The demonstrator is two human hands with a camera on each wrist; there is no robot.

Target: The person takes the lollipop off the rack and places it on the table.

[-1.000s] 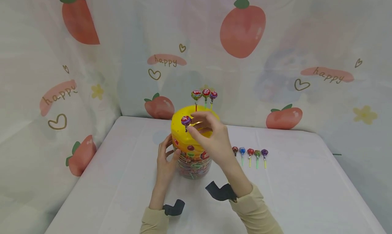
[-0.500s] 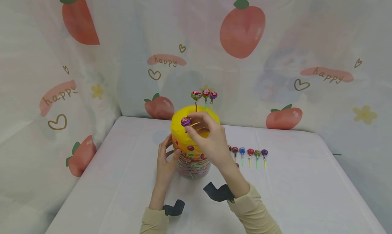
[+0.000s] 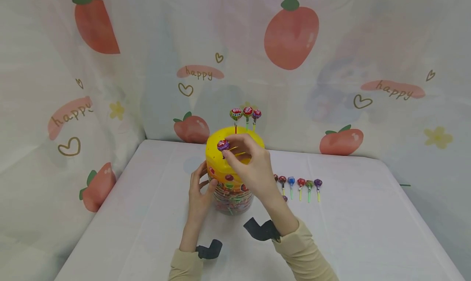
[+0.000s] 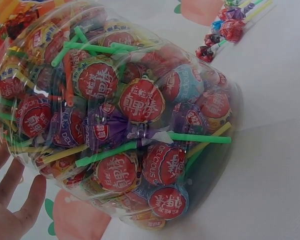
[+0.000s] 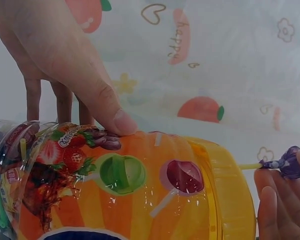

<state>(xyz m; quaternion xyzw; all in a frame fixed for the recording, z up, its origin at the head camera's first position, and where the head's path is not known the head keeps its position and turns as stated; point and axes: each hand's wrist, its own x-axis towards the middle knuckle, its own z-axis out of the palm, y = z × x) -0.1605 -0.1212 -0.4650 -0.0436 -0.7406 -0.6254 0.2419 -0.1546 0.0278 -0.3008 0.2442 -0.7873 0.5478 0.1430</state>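
A clear jar full of wrapped lollipops stands on the table under a yellow lid. My left hand grips the jar's left side, its thumb on the orange label. Over the lid, my right hand pinches a purple-wrapped lollipop by its head. In the right wrist view that lollipop's yellow stick meets the lid top; how deep it sits cannot be seen. Three lollipops stand upright at the lid's back, among them a green-and-red one.
Several lollipops lie in a row right of the jar, including a blue one and a dark purple one. The right forearm partly hides others. A white cloth covers the table, and a printed curtain rises behind it.
My right hand has shifted slightly left and down with the purple lollipop, mostly in the first half second. More lollipops show beside the right forearm. The left hand and jar stay still.
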